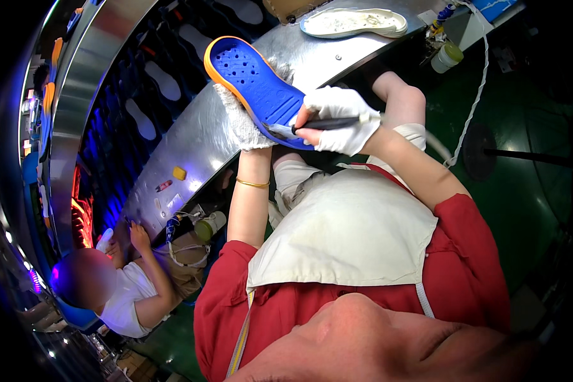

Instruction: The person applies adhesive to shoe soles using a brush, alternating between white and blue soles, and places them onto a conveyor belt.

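Moulded blue sole (261, 86), orange-rimmed and pitted with round holes, held up at a shiny metal desk's (194, 137) edge. The left hand (243, 124) — gloved in fuzzy white knit — grips it, fingers mostly hidden beneath; the right hand's (344, 109) fingers pinch a slim dark tool (334, 123), its tip blurred.

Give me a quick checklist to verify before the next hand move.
1. Blue sole held: ok, the gloved left hand grips it around its sides.
2. Dark-handled tool in grip: ok, in the right hand.
3. Tool tip touching the sole: cannot tell; it shows over the sole's near end.
4. Right-hand fingers covered: not ok, bare fingertips protrude from the glove.
5. White sole out of the way: ok, on the metal bench, apart from both hands.
6. Co-worker clear: ok, off to the left.
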Demonstrator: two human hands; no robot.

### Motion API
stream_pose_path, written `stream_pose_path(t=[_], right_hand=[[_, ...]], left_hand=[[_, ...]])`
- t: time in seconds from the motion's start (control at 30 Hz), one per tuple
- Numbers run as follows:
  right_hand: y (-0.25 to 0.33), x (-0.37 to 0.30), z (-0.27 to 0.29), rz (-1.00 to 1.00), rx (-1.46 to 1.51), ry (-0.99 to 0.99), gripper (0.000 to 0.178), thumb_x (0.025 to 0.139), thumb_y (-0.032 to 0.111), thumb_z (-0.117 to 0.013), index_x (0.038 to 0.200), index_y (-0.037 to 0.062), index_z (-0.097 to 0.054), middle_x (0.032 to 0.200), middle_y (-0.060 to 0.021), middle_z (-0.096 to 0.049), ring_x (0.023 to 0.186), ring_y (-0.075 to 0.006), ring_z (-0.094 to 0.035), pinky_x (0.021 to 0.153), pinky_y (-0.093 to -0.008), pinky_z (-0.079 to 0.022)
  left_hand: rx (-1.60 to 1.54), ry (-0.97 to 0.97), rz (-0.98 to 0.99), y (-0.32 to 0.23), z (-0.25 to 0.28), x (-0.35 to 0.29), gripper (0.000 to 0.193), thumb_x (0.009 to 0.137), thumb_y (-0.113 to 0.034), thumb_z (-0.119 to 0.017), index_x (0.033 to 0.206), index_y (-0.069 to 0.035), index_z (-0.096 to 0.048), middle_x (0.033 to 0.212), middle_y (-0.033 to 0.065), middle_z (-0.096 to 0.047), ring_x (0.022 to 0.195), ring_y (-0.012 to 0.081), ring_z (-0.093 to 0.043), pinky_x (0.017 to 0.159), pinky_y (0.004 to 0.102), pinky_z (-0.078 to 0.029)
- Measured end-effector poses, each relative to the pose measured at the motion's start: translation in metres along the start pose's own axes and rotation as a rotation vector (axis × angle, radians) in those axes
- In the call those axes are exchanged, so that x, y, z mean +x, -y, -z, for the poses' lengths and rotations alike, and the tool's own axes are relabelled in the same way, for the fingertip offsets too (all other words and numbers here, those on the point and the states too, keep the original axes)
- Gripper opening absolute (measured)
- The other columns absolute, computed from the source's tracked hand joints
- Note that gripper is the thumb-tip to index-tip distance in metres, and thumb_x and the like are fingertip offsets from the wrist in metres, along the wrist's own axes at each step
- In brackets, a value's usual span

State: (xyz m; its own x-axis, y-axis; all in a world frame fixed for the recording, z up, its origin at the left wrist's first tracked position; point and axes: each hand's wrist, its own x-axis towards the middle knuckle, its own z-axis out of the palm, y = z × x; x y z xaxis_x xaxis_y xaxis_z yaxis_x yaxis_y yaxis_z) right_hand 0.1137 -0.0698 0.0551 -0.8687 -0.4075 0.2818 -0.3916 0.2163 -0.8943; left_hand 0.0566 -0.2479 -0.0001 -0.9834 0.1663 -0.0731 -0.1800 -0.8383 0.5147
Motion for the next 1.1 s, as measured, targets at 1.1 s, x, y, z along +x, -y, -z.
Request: stream_pose_path(t=[1.1], right_hand=[[-0.008,-0.001,-0.034,0.228,0.207,-0.195,0.009,0.076,-0.001,-0.065,0.082,0.0008,-0.060,0.078,-0.0090,-0.063,0.066,-0.0130,-0.060,0.060,-0.0262,-0.049]], left_hand=[[-0.098,0.186,-0.189,-0.006,-0.023,-0.014,0.078,0.080,-0.067,-0.044,0.136,-0.014,-0.036,0.133,0.0129,-0.043,0.122,0.0318,-0.040,0.104,0.0481,-0.031]])
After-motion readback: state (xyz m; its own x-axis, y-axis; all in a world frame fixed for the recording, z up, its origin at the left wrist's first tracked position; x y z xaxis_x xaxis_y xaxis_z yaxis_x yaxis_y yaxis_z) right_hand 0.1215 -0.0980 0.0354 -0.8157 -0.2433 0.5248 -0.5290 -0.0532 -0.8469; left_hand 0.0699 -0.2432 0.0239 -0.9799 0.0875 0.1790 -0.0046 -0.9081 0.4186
